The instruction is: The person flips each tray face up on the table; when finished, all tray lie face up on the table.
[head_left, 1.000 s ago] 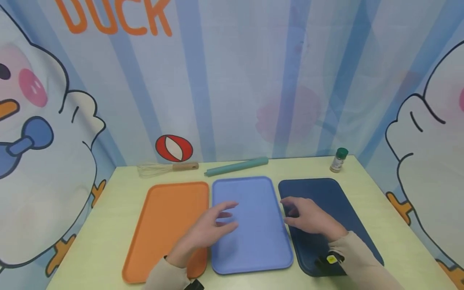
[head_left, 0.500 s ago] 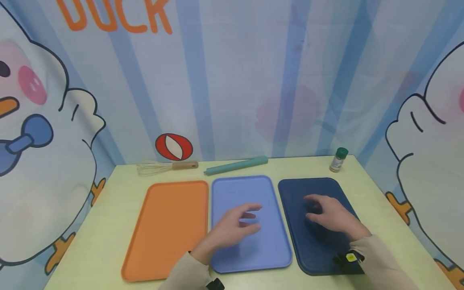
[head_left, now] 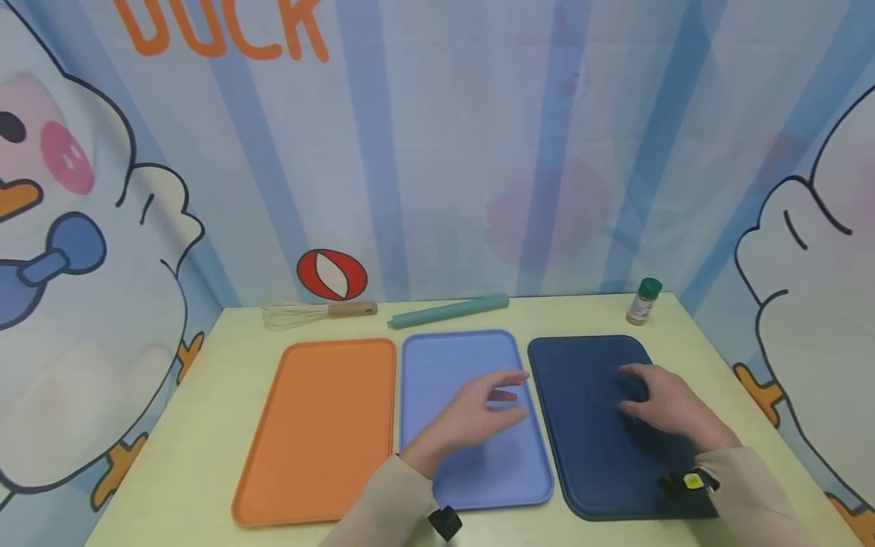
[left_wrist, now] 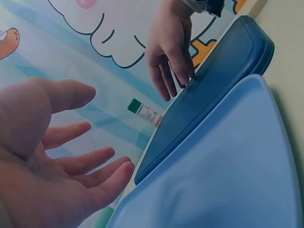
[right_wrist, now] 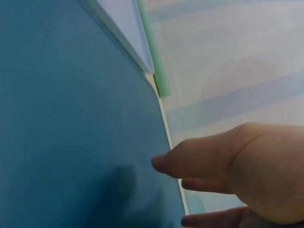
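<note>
Head view first: I've got three trays side by side on the bench [head_left: 171,456], orange tray [head_left: 314,433], light blue tray [head_left: 444,361], navy tray [head_left: 581,425], probably lined up so each sits within easy reach. The whisk [head_left: 338,310], green rolling pin [head_left: 451,311] and upright green-capped jar [head_left: 640,305] stand along the back, likely to leave the front to the trays. My left hand [head_left: 478,410] is over the light blue tray, my right hand [head_left: 670,406] over the navy one; both grasp nothing.

Left wrist now: relaxed fingers spread in the air, apart from each other, held loose, I'd judge, for readiness.

And right wrist: thumb and fingers lightly bent, a shadow on the navy tray suggesting they hover; contact I can't confirm.
</note>
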A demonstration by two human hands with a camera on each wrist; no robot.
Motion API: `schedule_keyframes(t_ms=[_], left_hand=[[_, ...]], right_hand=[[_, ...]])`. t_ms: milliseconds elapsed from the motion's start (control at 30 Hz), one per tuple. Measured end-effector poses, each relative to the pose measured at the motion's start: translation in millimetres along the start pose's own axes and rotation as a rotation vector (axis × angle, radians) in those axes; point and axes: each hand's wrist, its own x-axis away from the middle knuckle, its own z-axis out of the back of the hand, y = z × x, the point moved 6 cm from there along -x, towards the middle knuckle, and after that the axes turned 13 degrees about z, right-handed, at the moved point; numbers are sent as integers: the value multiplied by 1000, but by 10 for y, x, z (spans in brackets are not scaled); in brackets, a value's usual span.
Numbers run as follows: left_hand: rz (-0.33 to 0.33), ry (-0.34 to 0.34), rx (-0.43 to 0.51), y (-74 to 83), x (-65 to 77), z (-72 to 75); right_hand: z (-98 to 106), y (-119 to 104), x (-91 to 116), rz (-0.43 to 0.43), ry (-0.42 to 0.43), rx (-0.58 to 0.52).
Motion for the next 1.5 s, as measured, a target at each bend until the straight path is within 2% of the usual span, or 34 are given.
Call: schedule_keyframes(t_ms=[133,367,533,667,1000,1300,1500], left_hand=[[23,-25,8,36,-85,-122],[92,-16,-7,17,-216,-307],[120,-27,-7,32,-287,-415],[179,-19,-1,62,-335,-476],[262,-9,-106,179,-444,-603],[266,-6,-112,223,-516,-735],[273,2,-122,223,-564,-762]], right_hand=[[16,93,77,-34,-3,16],[43,216,188,-80,9,29],[9,321,260,-148,-38,17],[-14,382,301,-184,-56,-7],[1,439,382,-209,-78,-63],[32,492,484,-214,-64,-104],[35,495,502,-208,-40,-125]])
